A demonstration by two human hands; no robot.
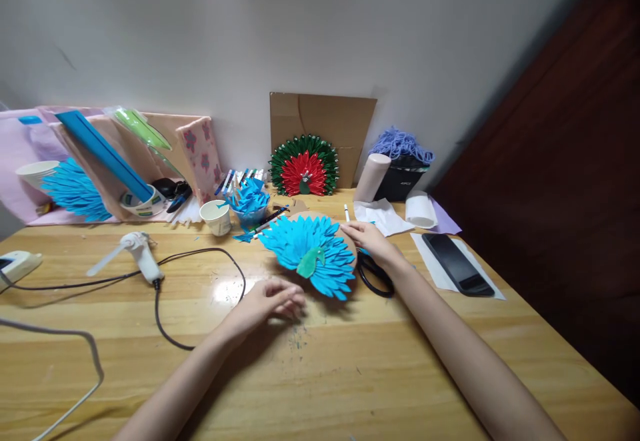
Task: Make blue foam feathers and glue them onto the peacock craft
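Observation:
A blue paper-feather peacock point(320, 248) with a green body is tilted just above the table, backed by brown cardboard. My right hand point(373, 241) pinches the cardboard at its right edge. Below that wrist lies a black-handled tool point(375, 274), probably scissors, partly hidden. My left hand point(277, 298) hovers low to the left of the peacock, apart from it, its fingers loosely curled and nothing visible in them. Small blue scraps fill a cup point(250, 211) behind the peacock, beside a white paper cup point(216, 218).
On the left is a white hot glue gun point(144, 258) with a black cord looping toward my left arm. A red and green peacock point(305, 168) leans on a cardboard sheet point(345, 121) at the wall. A phone point(457, 264) lies right; a pink organizer point(195, 154) stands back left.

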